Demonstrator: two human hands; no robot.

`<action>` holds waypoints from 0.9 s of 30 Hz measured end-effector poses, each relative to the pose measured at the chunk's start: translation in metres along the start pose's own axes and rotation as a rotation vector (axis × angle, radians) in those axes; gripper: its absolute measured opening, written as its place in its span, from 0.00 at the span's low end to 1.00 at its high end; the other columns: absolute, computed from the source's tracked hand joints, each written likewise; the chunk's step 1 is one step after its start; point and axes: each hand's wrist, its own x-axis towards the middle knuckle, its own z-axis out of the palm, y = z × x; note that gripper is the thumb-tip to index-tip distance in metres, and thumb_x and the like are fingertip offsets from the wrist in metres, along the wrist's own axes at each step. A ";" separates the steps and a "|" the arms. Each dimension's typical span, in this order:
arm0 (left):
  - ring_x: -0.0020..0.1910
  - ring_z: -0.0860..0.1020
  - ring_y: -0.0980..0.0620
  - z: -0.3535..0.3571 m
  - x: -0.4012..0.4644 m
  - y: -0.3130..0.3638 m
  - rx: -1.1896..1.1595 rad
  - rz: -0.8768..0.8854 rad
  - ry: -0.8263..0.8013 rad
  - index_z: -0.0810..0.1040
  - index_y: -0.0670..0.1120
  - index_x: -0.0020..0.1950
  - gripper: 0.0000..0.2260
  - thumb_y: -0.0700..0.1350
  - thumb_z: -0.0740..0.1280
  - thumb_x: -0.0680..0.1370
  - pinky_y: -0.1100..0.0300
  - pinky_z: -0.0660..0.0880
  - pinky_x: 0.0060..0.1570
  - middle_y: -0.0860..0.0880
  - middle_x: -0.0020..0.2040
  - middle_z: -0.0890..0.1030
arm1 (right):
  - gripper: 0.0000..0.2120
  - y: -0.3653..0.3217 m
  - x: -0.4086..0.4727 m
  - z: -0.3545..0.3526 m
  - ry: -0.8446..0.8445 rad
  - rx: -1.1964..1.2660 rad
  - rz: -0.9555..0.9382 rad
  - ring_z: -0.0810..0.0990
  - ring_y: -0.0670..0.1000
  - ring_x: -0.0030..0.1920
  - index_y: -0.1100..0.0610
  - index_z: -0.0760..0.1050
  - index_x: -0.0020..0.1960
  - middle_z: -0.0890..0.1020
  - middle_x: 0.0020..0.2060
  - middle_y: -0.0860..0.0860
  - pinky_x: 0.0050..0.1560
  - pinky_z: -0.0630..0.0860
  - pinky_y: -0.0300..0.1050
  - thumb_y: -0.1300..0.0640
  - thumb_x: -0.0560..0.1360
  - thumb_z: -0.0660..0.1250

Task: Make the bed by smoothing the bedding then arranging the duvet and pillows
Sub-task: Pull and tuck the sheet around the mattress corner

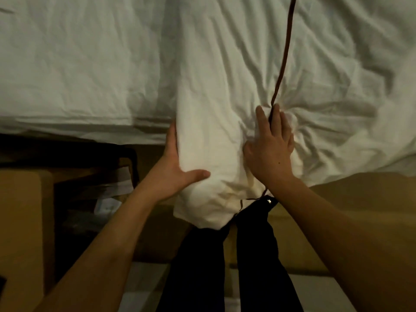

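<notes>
At the near edge of the bed | crumpled white cloth duvet hangs a corner over the side | left hand holds that corner, thumb curled on top | right hand presses flat, fingers straight | thin dark cord runs over the duvet

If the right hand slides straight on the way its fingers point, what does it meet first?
Likely only more crumpled duvet: the right hand lies flat on it, fingers pointing up the bed, alongside the dark cord.

head view, steeply down, close over bed
</notes>
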 end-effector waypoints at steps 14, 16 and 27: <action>0.67 0.73 0.34 0.043 0.057 -0.067 0.110 -0.339 0.222 0.43 0.53 0.81 0.43 0.44 0.70 0.78 0.46 0.70 0.65 0.36 0.71 0.72 | 0.42 0.033 0.002 0.010 -0.206 -0.145 -0.088 0.40 0.54 0.79 0.44 0.44 0.80 0.42 0.80 0.48 0.72 0.58 0.69 0.59 0.73 0.62; 0.68 0.72 0.36 0.052 0.069 -0.051 0.021 -0.387 0.297 0.40 0.51 0.81 0.47 0.42 0.72 0.76 0.49 0.69 0.64 0.36 0.72 0.70 | 0.41 0.035 0.006 0.001 -0.223 -0.143 -0.100 0.42 0.54 0.79 0.44 0.46 0.80 0.44 0.80 0.48 0.72 0.58 0.67 0.55 0.73 0.63; 0.79 0.51 0.42 0.101 0.067 0.110 0.438 0.251 0.235 0.49 0.61 0.80 0.36 0.46 0.66 0.78 0.45 0.57 0.76 0.46 0.82 0.48 | 0.39 0.066 0.012 -0.109 -0.143 -0.047 -0.006 0.52 0.58 0.77 0.45 0.47 0.80 0.48 0.80 0.48 0.69 0.69 0.58 0.50 0.76 0.64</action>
